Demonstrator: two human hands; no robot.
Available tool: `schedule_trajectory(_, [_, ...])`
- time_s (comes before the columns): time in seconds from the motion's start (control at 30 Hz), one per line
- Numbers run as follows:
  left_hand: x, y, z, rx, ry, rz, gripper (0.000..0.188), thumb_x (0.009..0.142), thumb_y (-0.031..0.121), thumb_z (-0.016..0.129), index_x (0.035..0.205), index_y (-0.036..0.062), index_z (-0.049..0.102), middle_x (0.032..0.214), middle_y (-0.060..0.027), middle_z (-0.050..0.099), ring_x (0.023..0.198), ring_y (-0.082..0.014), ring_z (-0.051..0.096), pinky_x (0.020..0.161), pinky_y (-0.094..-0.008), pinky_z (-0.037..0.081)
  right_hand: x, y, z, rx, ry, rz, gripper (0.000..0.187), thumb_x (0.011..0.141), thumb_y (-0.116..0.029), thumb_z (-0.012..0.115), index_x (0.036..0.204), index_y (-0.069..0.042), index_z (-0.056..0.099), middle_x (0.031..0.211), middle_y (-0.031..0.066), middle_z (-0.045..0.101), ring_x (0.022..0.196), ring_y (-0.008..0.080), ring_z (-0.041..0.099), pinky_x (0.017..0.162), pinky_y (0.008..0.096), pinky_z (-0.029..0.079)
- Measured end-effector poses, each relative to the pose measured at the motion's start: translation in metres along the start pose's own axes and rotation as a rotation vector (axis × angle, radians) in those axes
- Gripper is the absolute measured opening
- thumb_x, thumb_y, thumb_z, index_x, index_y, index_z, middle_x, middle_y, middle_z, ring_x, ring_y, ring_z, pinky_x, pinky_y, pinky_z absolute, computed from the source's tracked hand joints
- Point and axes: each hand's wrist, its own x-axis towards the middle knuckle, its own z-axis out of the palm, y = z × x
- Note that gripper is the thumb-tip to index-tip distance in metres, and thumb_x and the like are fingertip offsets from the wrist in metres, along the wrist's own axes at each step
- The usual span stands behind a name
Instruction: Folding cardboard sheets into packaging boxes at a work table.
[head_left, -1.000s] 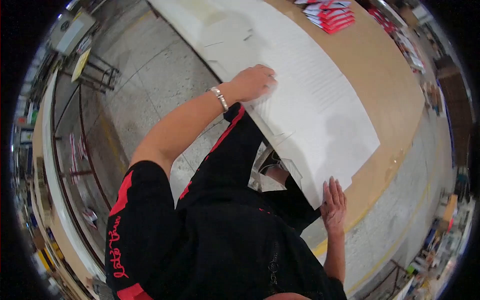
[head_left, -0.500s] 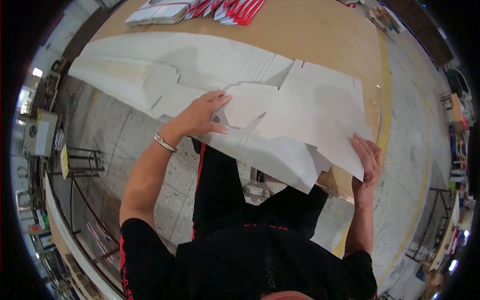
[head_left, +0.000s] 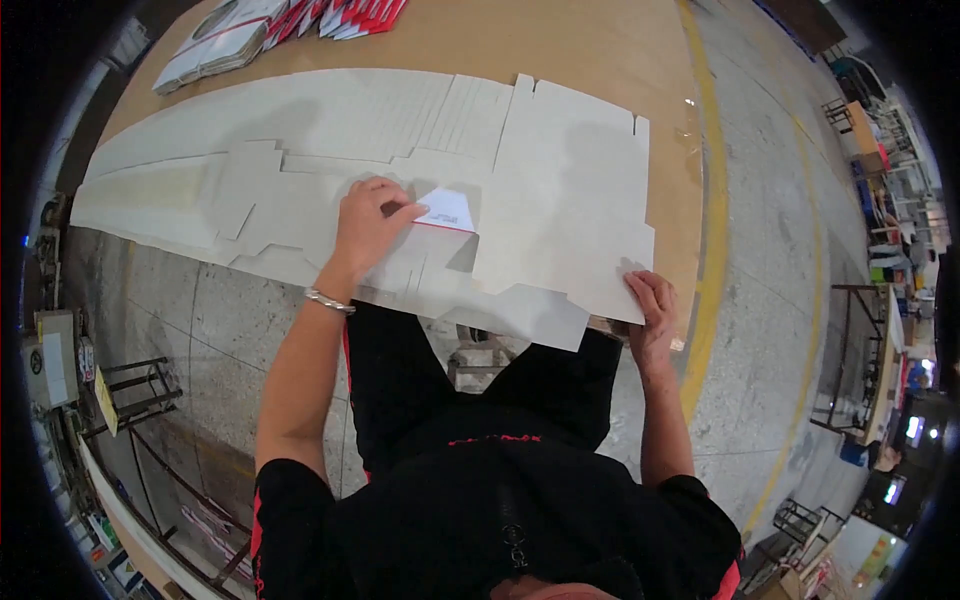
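Observation:
Flat white die-cut cardboard sheets (head_left: 560, 190) lie overlapped across the near side of the table. On them, a small flap (head_left: 446, 210) is turned over, showing a white printed face with a red edge. My left hand (head_left: 370, 225) is closed at the flap's left end, its fingers curled and the thumb on the flap. My right hand (head_left: 652, 305) grips the right near corner of the top sheet, fingers over the edge. Slots and tabs are cut along the sheets' edges. Part of the lower sheets is hidden under the top one.
The brown table top (head_left: 560, 50) extends beyond the sheets. At its far left lie a banded stack of white cardboard (head_left: 215, 45) and several red-and-white folded pieces (head_left: 350, 15). A yellow floor line (head_left: 712, 200) runs past the table's right side. A metal-framed stand (head_left: 140, 400) is at left.
The view has shifted, so the sheets sit further left. The top sheet lies flatter. A flap by my left hand now shows its printed face, and that hand's fingers have drawn together.

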Motion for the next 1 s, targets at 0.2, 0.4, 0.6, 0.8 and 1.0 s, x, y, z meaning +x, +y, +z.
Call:
schedule_trajectory(0.2, [-0.011, -0.002, 0.034, 0.347, 0.196, 0.584, 0.031, 0.075, 0.01, 0.072, 0.106, 0.0067, 0.067, 0.119, -0.0096, 0.06, 0.117, -0.0283, 0.051, 0.095, -0.0369, 0.045, 0.006, -0.021, -0.003, 0.124, -0.022, 0.147, 0.062, 0.074, -0.001, 0.063, 0.134, -0.004, 0.047, 0.106, 0.0147, 0.061, 0.097, 0.0301, 0.06, 0.09, 0.0381, 0.046])
schedule_trajectory(0.4, [-0.012, 0.046, 0.053, -0.206, -0.197, 0.525, 0.027, 0.076, 0.008, 0.071, 0.102, 0.002, 0.068, 0.12, -0.0106, 0.06, 0.117, -0.03, 0.051, 0.095, -0.0367, 0.045, 0.026, -0.013, -0.008, 0.303, 0.079, 0.349, 0.082, 0.076, -0.014, 0.073, 0.146, -0.008, 0.031, 0.091, 0.0095, 0.062, 0.077, 0.02, 0.061, 0.073, 0.0334, 0.049])
schedule_trajectory(0.6, [-0.01, 0.08, 0.091, -0.136, 0.119, 0.22, 0.03, 0.077, 0.021, 0.07, 0.102, 0.0034, 0.068, 0.122, -0.0088, 0.058, 0.118, -0.0292, 0.047, 0.099, -0.045, 0.036, 0.057, -0.005, 0.006, 0.126, -0.028, 0.55, 0.076, 0.08, -0.026, 0.074, 0.143, -0.006, 0.037, 0.064, 0.0067, 0.051, 0.058, 0.0172, 0.05, 0.056, 0.033, 0.043])
schedule_trajectory(0.8, [-0.014, 0.092, 0.109, 0.319, 0.201, 0.408, 0.051, 0.082, 0.031, 0.066, 0.122, 0.0017, 0.056, 0.139, -0.0121, 0.044, 0.133, -0.03, 0.034, 0.107, -0.0601, 0.02, 0.079, 0.007, 0.012, 0.156, 0.004, 0.615, 0.068, 0.08, -0.023, 0.074, 0.138, -0.002, 0.044, 0.057, 0.0004, 0.044, 0.054, 0.0128, 0.043, 0.05, 0.0307, 0.037])
schedule_trajectory(1.0, [-0.003, 0.083, 0.1, 0.325, 0.06, 0.335, 0.056, 0.089, 0.031, 0.058, 0.132, -0.0024, 0.045, 0.143, -0.0149, 0.04, 0.138, -0.0325, 0.03, 0.108, -0.0652, 0.014, 0.104, -0.029, -0.022, 0.666, 0.413, 0.273, 0.065, 0.088, -0.005, 0.064, 0.145, -0.003, 0.033, 0.108, 0.0093, 0.059, 0.099, 0.0174, 0.057, 0.087, 0.0285, 0.046])
